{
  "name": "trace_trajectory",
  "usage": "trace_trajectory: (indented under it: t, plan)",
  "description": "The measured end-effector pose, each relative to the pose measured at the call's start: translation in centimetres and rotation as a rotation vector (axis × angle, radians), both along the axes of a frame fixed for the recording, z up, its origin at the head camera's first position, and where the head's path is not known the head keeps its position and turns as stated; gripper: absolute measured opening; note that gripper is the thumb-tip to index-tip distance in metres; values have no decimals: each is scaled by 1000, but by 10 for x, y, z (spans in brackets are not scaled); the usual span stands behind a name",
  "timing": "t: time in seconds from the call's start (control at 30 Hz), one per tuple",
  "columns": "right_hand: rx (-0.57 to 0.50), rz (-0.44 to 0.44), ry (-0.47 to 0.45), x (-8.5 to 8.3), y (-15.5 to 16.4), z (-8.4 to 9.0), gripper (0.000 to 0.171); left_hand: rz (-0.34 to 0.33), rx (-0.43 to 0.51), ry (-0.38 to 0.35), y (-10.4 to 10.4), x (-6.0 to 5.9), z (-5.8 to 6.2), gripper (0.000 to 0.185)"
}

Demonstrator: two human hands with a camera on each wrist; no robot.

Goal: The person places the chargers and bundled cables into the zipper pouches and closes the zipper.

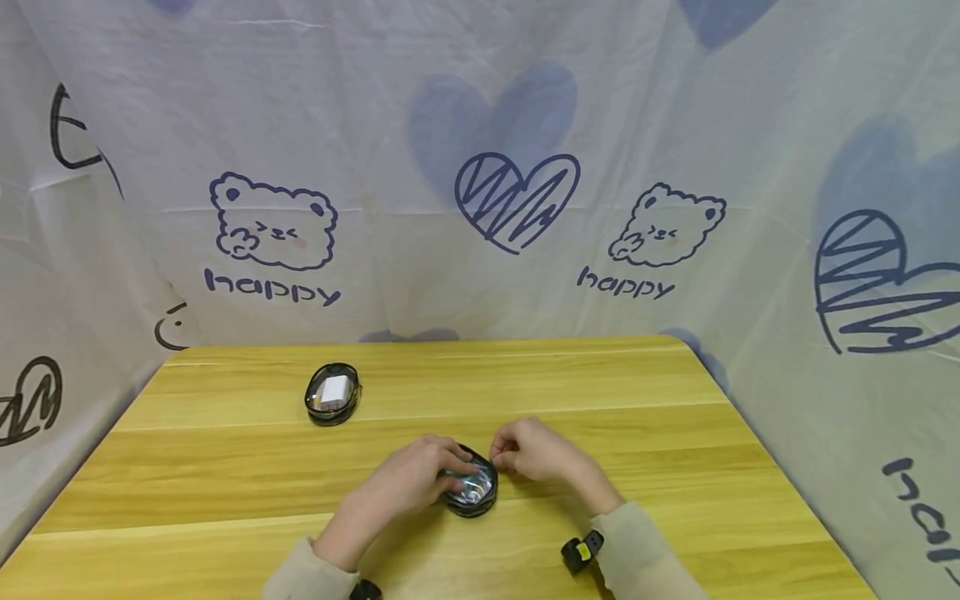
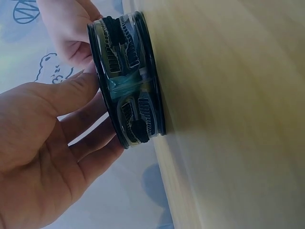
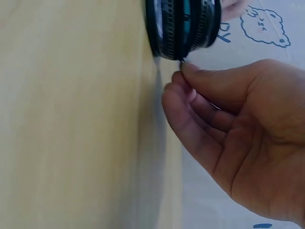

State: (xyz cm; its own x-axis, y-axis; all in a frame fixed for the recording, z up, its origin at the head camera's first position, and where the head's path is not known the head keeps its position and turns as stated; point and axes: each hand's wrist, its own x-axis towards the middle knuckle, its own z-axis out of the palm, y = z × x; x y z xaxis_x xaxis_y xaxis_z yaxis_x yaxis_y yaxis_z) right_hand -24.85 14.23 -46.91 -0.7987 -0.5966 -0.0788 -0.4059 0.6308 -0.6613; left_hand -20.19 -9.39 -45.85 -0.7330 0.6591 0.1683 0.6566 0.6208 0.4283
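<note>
A small round zip pouch (image 1: 474,492) with black edges and a clear top sits on the table, in front of the person. My left hand (image 1: 411,477) holds it from the left, thumb and fingers on its upper face and rim. In the left wrist view, the zipper teeth and a teal strip show along the side of the pouch (image 2: 126,83). At the pouch's right edge, my right hand (image 1: 536,450) pinches a small dark zipper pull (image 3: 181,63) between thumb and forefinger. What lies inside this pouch is hard to make out.
Farther back to the left lies a second round black-edged pouch (image 1: 333,395) with a white block inside. The wood-grain table (image 1: 600,383) is bounded by hanging white cloth (image 1: 390,250) behind and at both sides.
</note>
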Motion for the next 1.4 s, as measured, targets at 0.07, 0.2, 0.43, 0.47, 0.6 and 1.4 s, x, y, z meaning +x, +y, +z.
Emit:
trace_trajectory:
  t: [0.07, 0.2, 0.43, 0.47, 0.6, 1.4]
  plan:
    - [8, 13, -24, 0, 3, 2, 13, 0, 5, -1, 0, 0, 0, 25]
    - [10, 37, -77, 1, 7, 6, 13, -3, 11, -8, 0, 0, 0, 25]
    - [-12, 25, -103, 1, 8, 5, 12, -13, 1, -18, 0, -1, 1, 26]
    - [-17, 20, -105, 1, 8, 5, 12, -14, -3, -20, 0, -1, 1, 27]
    - [-25, -2, -102, 0, 7, 3, 12, -29, -13, -27, -2, -1, 3, 27]
    - [-16, 5, -40, 1, 2, 2, 11, -76, 11, -10, -2, -2, 2, 25]
